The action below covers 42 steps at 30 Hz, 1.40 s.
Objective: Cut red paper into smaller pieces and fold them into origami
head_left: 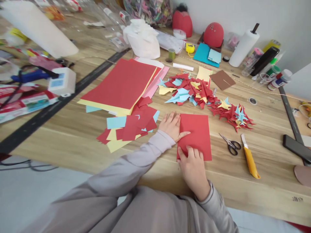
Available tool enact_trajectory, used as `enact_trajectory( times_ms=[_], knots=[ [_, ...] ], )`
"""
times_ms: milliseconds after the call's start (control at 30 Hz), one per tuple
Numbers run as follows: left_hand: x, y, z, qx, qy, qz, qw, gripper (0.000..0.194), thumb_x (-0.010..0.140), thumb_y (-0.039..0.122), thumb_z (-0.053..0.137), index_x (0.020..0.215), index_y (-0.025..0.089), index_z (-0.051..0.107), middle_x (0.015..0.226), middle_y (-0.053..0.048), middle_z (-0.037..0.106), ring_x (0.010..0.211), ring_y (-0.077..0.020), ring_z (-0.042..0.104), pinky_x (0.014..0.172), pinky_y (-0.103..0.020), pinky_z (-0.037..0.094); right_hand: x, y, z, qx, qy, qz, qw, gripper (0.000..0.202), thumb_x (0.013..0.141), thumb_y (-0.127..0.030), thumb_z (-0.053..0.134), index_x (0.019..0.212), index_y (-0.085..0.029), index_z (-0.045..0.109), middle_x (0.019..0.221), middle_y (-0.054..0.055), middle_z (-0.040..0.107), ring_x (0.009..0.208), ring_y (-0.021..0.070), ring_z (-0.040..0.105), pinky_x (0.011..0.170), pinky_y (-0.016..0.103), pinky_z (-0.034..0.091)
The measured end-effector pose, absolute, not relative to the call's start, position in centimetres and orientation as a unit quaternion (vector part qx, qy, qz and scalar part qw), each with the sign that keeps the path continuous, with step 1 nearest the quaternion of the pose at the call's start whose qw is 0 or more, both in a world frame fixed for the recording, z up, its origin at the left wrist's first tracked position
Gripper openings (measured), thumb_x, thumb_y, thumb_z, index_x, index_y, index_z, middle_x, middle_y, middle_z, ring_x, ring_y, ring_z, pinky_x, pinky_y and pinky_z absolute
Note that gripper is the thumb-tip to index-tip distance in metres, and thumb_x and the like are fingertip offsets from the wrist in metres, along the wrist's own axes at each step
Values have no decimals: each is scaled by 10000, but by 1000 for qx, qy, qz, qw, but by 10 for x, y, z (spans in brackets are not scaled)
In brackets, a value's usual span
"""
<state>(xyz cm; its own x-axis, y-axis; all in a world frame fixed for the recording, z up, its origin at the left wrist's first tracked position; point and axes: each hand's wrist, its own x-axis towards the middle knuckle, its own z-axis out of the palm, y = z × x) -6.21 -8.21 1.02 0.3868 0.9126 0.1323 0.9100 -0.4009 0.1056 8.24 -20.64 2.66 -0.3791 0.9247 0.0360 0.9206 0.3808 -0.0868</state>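
A red sheet of paper point(198, 132), roughly square, lies flat on the table before me. My left hand point(170, 127) rests across its left edge, fingers stretched out and the thumb reaching over the sheet. At the lower left of the same sheet, my right hand point(193, 163) presses down with thumb and fingers apart, fingers slightly bent. What lies under the fingertips is hidden. Left of my hands are loose red, yellow and blue paper pieces point(132, 127). Beyond the sheet is a heap of folded red, blue and yellow paper shapes point(191, 90).
Scissors point(230, 144) and a yellow-handled cutter point(250, 158) lie on the right. A stack of large coloured sheets point(121, 84) sits at the left, with a white tissue pack point(143, 42) behind it. A black phone-like object point(296, 148) is near the right edge.
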Motion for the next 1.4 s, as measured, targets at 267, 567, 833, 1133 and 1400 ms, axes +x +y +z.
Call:
enact_trajectory(
  times_ms=[267,567,833,1133,1400],
  knots=[
    [-59,-59,5,832,542,115,-25,746,906,602,415,1298,-14,569,1349,-250,545,1330,-421,395,1135,-569,245,81,-205,27,-561,-826,45,44,428,892,-329,631,1309,-251,574,1207,149,577,971,261,523,798,417,430],
    [-64,-43,-7,816,529,232,32,400,920,342,427,1111,69,649,1241,-193,607,1179,-303,535,1032,-461,438,84,-204,26,-556,-826,54,74,449,863,-414,659,1273,-244,590,1168,121,593,964,257,519,796,415,424],
    [-69,-47,-15,857,446,258,30,346,919,280,443,1064,87,690,1235,-193,626,1131,-298,572,981,-460,489,85,-197,37,-564,-821,65,54,382,847,-413,680,1189,-251,624,1041,80,610,908,233,546,754,369,458],
    [-87,-13,-23,880,409,210,122,370,766,99,488,1027,183,737,1133,-77,718,1082,-226,612,931,-379,497,64,-118,50,-541,-840,-14,-46,391,951,-313,520,1295,-133,564,998,129,622,944,263,595,750,372,494],
    [-86,-17,-19,877,427,198,95,257,814,250,573,1009,226,739,1166,-76,709,1182,-290,547,911,-425,431,49,-90,34,-553,-831,-42,-40,303,991,-257,426,1216,-135,589,975,112,630,888,227,602,748,335,474]
  ],
)
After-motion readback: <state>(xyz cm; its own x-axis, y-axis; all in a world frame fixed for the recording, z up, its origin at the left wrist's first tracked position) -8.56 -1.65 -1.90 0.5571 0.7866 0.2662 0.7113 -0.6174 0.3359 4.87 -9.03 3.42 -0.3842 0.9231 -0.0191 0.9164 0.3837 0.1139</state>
